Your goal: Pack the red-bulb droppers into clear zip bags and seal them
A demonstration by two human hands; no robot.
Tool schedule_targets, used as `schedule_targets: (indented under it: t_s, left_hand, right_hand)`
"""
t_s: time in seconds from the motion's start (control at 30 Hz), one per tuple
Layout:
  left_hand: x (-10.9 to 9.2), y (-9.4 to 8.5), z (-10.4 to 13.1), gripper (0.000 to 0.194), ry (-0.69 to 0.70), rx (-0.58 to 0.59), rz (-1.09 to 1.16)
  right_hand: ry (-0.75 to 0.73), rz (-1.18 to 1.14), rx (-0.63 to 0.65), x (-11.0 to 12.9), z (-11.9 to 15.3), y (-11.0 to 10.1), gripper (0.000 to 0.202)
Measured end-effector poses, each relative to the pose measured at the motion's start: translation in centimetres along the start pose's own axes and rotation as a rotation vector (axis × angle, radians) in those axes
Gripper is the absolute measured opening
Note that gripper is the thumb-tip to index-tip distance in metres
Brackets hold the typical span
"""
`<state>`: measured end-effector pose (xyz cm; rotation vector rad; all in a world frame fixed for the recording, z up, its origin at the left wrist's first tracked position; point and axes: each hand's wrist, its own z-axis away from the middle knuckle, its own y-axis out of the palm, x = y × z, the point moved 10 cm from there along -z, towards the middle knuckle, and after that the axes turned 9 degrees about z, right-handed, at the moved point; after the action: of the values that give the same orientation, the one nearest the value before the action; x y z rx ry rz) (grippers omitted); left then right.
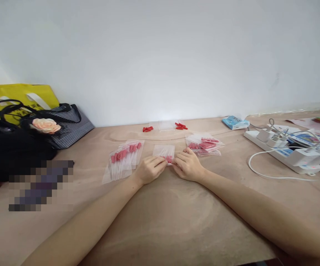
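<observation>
In the middle of the wooden table, a small clear plastic bag (164,150) with red pieces in its near end lies between my hands. My left hand (151,169) pinches the bag's near left corner. On the opposite corner, the fingers of my right hand (187,165) are closed as well. Left of my left hand is a spread of clear bags (120,156) holding red pieces. Beyond my right hand lies a pile of similar bags (205,144). Farther back are two small heaps of loose red pieces, the left heap (148,129) and the right heap (181,126), with empty-looking clear bags (167,125) between them.
A white power strip (280,151) with plugged-in chargers and looping cables lies at the right. Behind it sits a blue packet (235,122). A striped bag (71,127), a yellow bag (41,94) and a blurred-out dark object (41,186) occupy the left. A wall closes the back.
</observation>
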<state>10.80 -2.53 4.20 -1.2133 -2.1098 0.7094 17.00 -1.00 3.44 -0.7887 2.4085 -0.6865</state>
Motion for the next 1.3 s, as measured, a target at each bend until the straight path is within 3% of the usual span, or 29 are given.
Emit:
schedule_targets:
  t_s: [0.67, 0.93, 1.3]
  left_hand:
    - [-1.2, -0.3, -0.4, 0.018, 0.113, 0.003, -0.080]
    - [-0.4, -0.9, 0.6, 0.012, 0.128, 0.026, -0.154]
    - [0.9, -1.3, 1.3, 0.017, 0.045, 0.062, -0.112]
  right_hand:
    - [-0.090, 0.097, -0.004, 1.8, -0.7, -0.6, 0.024]
    - [-0.021, 0.090, 0.005, -0.1, 0.1, -0.7, 0.019]
    - [0.028, 0.085, 0.056, -2.1, 1.4, -0.2, 0.017]
